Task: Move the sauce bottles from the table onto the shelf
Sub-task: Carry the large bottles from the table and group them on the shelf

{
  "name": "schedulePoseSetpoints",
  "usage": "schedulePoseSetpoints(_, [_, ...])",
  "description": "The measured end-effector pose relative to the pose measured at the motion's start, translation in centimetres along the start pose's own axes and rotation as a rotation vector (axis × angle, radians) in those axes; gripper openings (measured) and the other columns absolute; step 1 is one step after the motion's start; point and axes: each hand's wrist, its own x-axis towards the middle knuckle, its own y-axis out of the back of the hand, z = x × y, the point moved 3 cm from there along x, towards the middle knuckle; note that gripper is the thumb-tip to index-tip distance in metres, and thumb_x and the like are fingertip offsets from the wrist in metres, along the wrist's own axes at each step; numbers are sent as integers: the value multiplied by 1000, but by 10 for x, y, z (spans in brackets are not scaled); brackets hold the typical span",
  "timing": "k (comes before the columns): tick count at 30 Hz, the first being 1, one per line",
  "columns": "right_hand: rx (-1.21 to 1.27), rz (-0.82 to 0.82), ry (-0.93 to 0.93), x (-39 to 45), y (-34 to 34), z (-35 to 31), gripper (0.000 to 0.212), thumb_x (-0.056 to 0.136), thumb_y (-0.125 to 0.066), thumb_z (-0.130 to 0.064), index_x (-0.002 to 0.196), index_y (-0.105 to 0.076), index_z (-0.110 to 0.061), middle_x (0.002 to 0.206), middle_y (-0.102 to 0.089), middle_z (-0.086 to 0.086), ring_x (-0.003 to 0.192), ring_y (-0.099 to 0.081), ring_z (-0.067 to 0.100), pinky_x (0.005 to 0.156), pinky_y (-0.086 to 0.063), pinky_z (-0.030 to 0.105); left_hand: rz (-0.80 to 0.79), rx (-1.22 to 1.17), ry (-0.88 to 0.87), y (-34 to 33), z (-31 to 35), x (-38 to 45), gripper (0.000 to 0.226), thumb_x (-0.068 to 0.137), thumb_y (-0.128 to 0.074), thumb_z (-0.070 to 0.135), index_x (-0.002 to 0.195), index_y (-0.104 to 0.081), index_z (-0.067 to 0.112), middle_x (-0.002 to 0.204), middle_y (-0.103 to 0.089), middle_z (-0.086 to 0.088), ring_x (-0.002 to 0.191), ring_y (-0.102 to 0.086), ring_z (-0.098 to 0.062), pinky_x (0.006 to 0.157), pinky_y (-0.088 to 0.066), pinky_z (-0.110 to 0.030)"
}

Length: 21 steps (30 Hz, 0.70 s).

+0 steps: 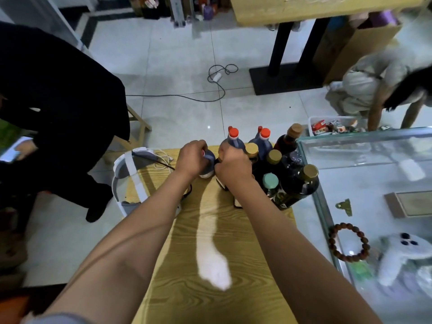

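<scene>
Pale tiled floor (pixel 168 54) behind, black cable (pixel 210 90) looped across it. Wood-grain table (pixel 210 242) below, far end crowded.

Far left: standing person in dark clothes (pixel 58 101), beside table corner. White headset (pixel 131 178) with grey strap on table's left edge.

Left hand (pixel 190 157): fingers curled over top of a dark bottle (pixel 208 164), cap hidden under fingers, white base showing on table. Gripping it near the neck.

Right hand (pixel 230 164): closed round neck of red-capped bottle (pixel 233 139), cap clear above fingers. Just beside left hand, knuckles nearly touching.

Right of hands: second red-capped bottle (pixel 264 139), cork-topped bottle (pixel 293 134), two gold-capped bottles (pixel 274 157), teal-capped bottle (pixel 270 183), large dark bottle with gold cap (pixel 301 185). All upright, packed close at table's far right corner.

Further right: glass case (pixel 374 146) butting against table; bead bracelet (pixel 348 242) and white controller (pixel 402 251) on or under its top, cannot tell which. Crouching person in pale clothes (pixel 374 85) beyond, white basket (pixel 332 125) near.
</scene>
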Motion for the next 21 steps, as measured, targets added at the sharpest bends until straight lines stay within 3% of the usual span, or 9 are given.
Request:
schedulePoseSetpoints(4, [100,9,-5,-3,-5,-3,23,82,-63,-4,104,-56,-2,95,-65,19,88,-61,38,61,-38,31,167,-177,158,-5,-2,-11,8,71,-66,8,77,-63,6,78,-67,-13,73,-58,-32,57,-34,-30])
schedulePoseSetpoints(7, [232,88,-67,-4,-10,-3,18,79,-66,-4,95,-59,-1,88,-66,20,83,-61,39,61,-42,32,231,-249,190,-9,-12,-20,4,72,-63,7,75,-62,10,76,-68,-9,73,-59,-30,57,-43,-34])
schedulePoseSetpoints(10, [293,83,-121,0,-8,-3,23,78,-65,-2,99,-56,-1,89,-64,19,83,-61,37,62,-45,32,297,-352,240,-2,-15,-27,12,70,-62,5,69,-58,16,67,-61,-1,66,-56,-24,56,-47,-38])
schedulePoseSetpoints(16, [339,73,-122,-9,6,-2,33,72,-71,-7,99,-56,-17,90,-65,2,84,-63,23,71,-55,34,356,-397,114,36,-11,-53,17,68,-61,3,71,-54,18,63,-50,9,59,-43,-6,51,-35,-30])
schedulePoseSetpoints(19, [525,114,-106,-32,17,-9,39,65,-78,-8,96,-59,-23,90,-70,-3,86,-68,16,79,-58,41,343,-407,75,61,-16,-71,26,68,-66,5,81,-52,24,67,-55,13,61,-50,-1,50,-38,-22])
schedulePoseSetpoints(21, [681,125,-87,-51,29,-18,39,66,-82,-4,98,-63,-19,91,-73,-3,88,-70,13,83,-58,34,320,-435,64,80,-17,-85,35,68,-69,5,90,-52,26,69,-58,14,64,-54,4,51,-41,-15])
